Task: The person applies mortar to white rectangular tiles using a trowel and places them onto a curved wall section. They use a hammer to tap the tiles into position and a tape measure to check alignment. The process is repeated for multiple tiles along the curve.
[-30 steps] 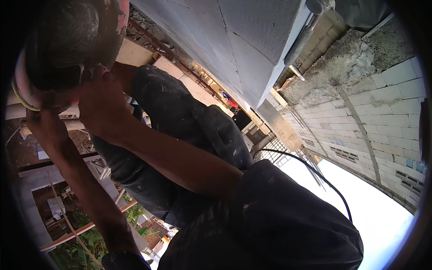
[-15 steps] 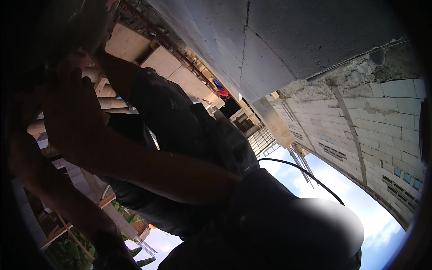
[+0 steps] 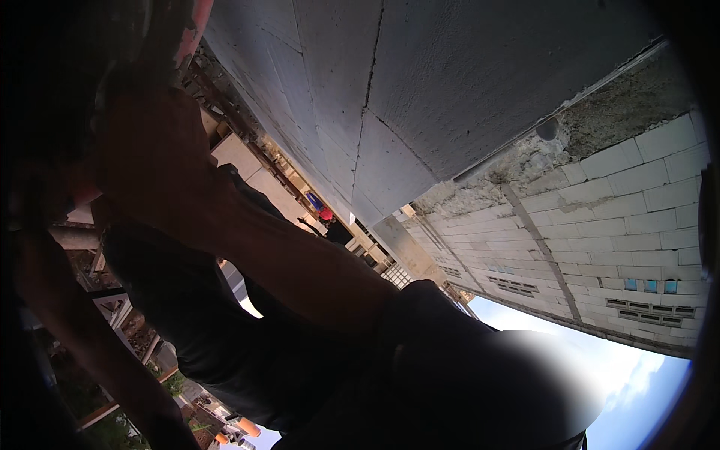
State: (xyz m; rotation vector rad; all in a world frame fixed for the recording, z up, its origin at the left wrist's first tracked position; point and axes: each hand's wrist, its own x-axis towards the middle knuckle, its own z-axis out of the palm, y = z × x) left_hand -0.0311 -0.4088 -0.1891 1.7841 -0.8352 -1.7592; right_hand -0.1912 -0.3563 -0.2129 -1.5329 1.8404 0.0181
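My right forearm [image 3: 300,262] reaches from the lower middle to the upper left. It ends in my right hand [image 3: 150,142], which looks closed, its fingertips lost in deep shadow. Beside that hand is a dark, rounded thing with a red edge [image 3: 193,34]; its kind cannot be made out. A small red part [image 3: 85,192] shows just below the hand. My left forearm [image 3: 90,337] comes up along the left side, and my left hand [image 3: 34,199] fades into the dark near the same thing, its fingers hidden. Dark trousers [image 3: 165,277] show behind my right forearm.
A smooth grey wall [image 3: 450,82] rises above and right. Beyond stands a pale block wall [image 3: 622,217] with vent openings. Boards [image 3: 247,169] and a small red and blue figure [image 3: 322,210] are farther off. Timber struts [image 3: 101,412] and plants lie at lower left.
The whole view has shifted, so the grey wall and block wall sit farther left. My right hand appears lower and slightly to the right, covering more of the boards behind it.
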